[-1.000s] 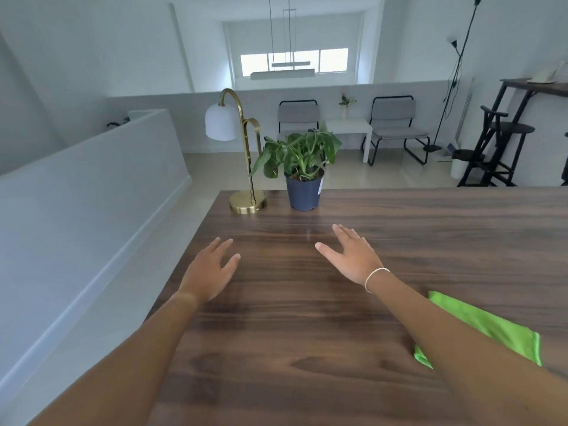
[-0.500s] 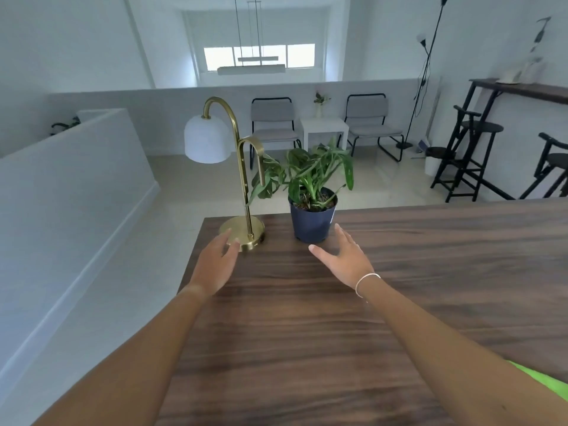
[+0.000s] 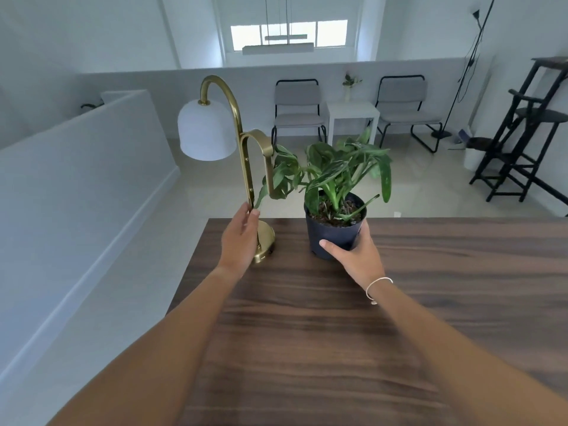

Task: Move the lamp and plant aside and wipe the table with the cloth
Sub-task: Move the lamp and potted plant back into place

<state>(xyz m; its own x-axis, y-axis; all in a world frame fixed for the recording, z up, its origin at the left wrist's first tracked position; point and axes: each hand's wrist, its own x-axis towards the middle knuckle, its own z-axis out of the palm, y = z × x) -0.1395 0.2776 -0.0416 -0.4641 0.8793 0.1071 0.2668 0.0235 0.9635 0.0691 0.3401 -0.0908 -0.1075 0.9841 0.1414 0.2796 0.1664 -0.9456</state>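
Observation:
A brass lamp [image 3: 246, 167] with a white shade stands on its round base at the far left corner of the dark wooden table [image 3: 338, 333]. My left hand [image 3: 239, 238] is at the bottom of its stem, fingers and thumb closing round it. Right of the lamp stands a leafy plant [image 3: 335, 176] in a dark blue pot [image 3: 329, 235]. My right hand [image 3: 356, 256] wraps the pot's front and right side, thumb across the front. The green cloth is out of view.
The table's far edge runs just behind the lamp and the pot, and its left edge drops to the floor beside a white half wall [image 3: 76, 186]. Two chairs, a white side table [image 3: 352, 115] and black stools [image 3: 528, 142] stand beyond.
Both hands have reached forward across the table: the left has come to the lamp's stem and the right has taken hold of the pot. The view moved forward, and the green cloth left the frame.

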